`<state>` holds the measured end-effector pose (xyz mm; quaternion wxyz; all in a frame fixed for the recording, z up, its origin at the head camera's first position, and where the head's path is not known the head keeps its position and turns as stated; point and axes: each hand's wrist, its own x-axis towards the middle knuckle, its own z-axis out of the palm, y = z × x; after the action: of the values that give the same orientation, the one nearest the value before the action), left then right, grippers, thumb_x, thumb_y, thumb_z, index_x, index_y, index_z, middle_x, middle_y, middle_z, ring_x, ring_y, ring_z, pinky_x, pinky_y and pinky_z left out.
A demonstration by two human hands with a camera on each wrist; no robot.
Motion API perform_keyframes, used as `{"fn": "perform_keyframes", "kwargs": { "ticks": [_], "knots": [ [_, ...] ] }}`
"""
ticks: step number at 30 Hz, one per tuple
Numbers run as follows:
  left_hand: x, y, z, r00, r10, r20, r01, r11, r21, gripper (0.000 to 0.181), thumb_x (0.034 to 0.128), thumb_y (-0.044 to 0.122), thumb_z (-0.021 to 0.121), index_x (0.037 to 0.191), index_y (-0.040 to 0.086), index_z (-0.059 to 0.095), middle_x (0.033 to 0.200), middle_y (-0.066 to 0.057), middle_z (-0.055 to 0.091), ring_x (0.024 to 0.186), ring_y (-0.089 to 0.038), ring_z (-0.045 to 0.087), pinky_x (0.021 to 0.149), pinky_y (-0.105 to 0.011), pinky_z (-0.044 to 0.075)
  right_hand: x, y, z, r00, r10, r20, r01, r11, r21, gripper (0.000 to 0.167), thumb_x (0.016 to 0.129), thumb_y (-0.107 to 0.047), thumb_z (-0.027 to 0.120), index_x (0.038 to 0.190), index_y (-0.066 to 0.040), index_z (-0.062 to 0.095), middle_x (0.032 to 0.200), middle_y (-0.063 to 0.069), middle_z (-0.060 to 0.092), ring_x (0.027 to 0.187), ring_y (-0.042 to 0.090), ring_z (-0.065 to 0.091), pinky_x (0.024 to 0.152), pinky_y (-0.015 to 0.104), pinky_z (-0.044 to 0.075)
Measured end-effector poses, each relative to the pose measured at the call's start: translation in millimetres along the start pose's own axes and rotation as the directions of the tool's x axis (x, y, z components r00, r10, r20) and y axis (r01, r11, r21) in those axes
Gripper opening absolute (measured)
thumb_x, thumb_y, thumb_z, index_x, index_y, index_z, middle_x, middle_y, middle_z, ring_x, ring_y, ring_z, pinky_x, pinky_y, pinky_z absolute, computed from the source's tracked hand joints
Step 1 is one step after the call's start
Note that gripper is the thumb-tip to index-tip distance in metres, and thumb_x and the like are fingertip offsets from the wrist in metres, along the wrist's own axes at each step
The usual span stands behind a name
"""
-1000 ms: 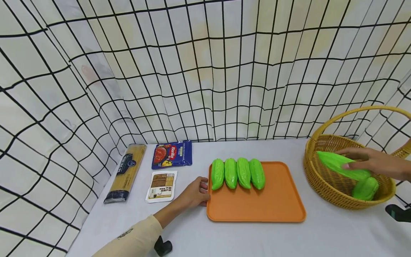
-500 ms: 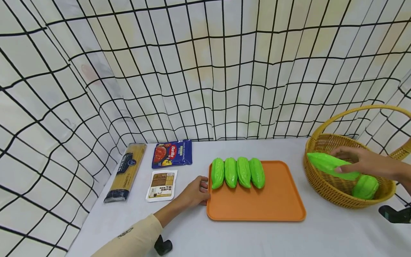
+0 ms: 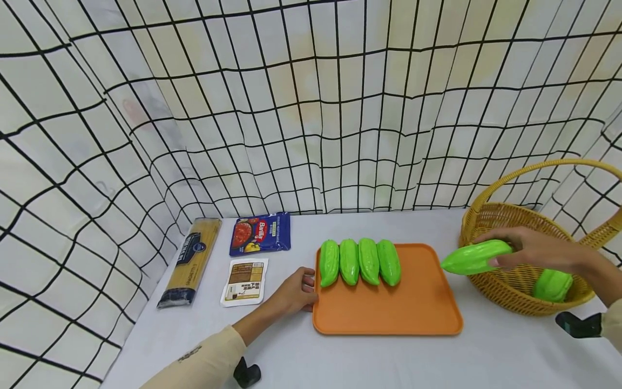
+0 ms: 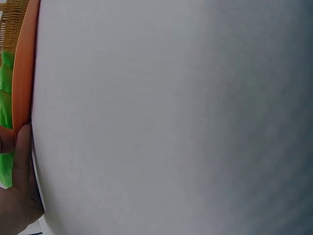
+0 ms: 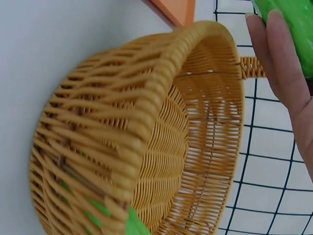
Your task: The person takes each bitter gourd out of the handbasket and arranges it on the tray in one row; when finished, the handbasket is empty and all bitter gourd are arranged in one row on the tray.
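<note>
My right hand [image 3: 529, 249] holds a ridged green bitter melon [image 3: 475, 257] by one end, in the air between the tray and the wicker basket [image 3: 491, 278]. Its tip reaches the tray's right edge in the head view. Another bitter melon [image 3: 553, 285] lies in the basket, partly visible through the weave in the right wrist view. On the orange tray [image 3: 389, 313], several bitter melons [image 3: 369, 262] lie side by side along the upper left. My left hand [image 3: 293, 292] grips the tray's left rim; the left wrist view shows thumb and finger [image 4: 22, 156] on either side of it.
A spaghetti pack [image 3: 191, 262], a blue Barilla pouch [image 3: 259, 233] and a small white-edged packet [image 3: 244, 282] lie on the white table [image 3: 369, 362] at the left. The basket's tall handle [image 3: 544, 165] arches up. Black netting [image 3: 340, 119] hangs behind and at both sides.
My right hand has carried the bitter melon left, from over the basket's inside to beyond its left rim. My left hand stays on the tray, which has not moved.
</note>
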<state>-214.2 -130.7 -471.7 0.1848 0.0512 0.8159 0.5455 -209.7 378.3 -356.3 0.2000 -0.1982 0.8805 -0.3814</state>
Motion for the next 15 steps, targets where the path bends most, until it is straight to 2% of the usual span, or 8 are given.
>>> {"fn": "perform_keyframes", "kwargs": {
  "ticks": [2, 9, 11, 15],
  "knots": [
    [-0.5, 0.5, -0.1, 1.0, -0.005, 0.001, 0.005, 1.0, 0.005, 0.067, 0.0769, -0.005, 0.065, 0.14, -0.005, 0.042, 0.114, -0.016, 0.053, 0.094, -0.021, 0.058, 0.066, -0.034, 0.066, 2.1, -2, 2, 1.0, -0.007, 0.005, 0.007, 1.0, 0.023, 0.048, 0.095, -0.016, 0.062, 0.14, -0.005, 0.048, 0.116, 0.016, 0.06, 0.092, 0.025, 0.062, 0.07, 0.029, 0.057],
    [-0.5, 0.6, -0.9, 1.0, 0.005, 0.004, -0.005, 1.0, 0.004, 0.068, 0.0759, -0.006, 0.064, 0.14, -0.006, 0.041, 0.114, -0.016, 0.053, 0.094, -0.021, 0.059, 0.066, -0.034, 0.066, 10.7, -6, 10, 0.997, -0.02, -0.07, 0.022, 0.999, 0.029, 0.037, 0.094, -0.016, 0.065, 0.126, -0.005, 0.05, 0.11, 0.013, 0.062, 0.092, 0.024, 0.062, 0.072, 0.028, 0.058],
    [-0.4, 1.1, -0.7, 1.0, 0.008, 0.004, -0.008, 1.0, 0.003, 0.068, 0.0757, -0.007, 0.064, 0.14, -0.007, 0.041, 0.114, -0.017, 0.053, 0.093, -0.021, 0.059, 0.066, -0.033, 0.066, 14.1, -7, 12, 0.996, -0.037, -0.084, 0.04, 0.998, 0.042, 0.036, 0.095, -0.015, 0.065, 0.127, -0.006, 0.051, 0.111, 0.013, 0.062, 0.093, 0.024, 0.063, 0.073, 0.029, 0.059],
    [-0.1, 0.8, -0.3, 1.0, 0.002, 0.0, -0.002, 1.0, 0.004, 0.068, 0.0758, -0.006, 0.065, 0.14, -0.006, 0.041, 0.114, -0.016, 0.053, 0.093, -0.021, 0.058, 0.066, -0.033, 0.066, 21.4, -8, 15, 0.995, -0.047, -0.085, 0.052, 0.997, 0.062, 0.044, 0.096, -0.015, 0.063, 0.137, -0.007, 0.049, 0.116, 0.014, 0.061, 0.094, 0.023, 0.064, 0.076, 0.031, 0.062]
  ]
}}
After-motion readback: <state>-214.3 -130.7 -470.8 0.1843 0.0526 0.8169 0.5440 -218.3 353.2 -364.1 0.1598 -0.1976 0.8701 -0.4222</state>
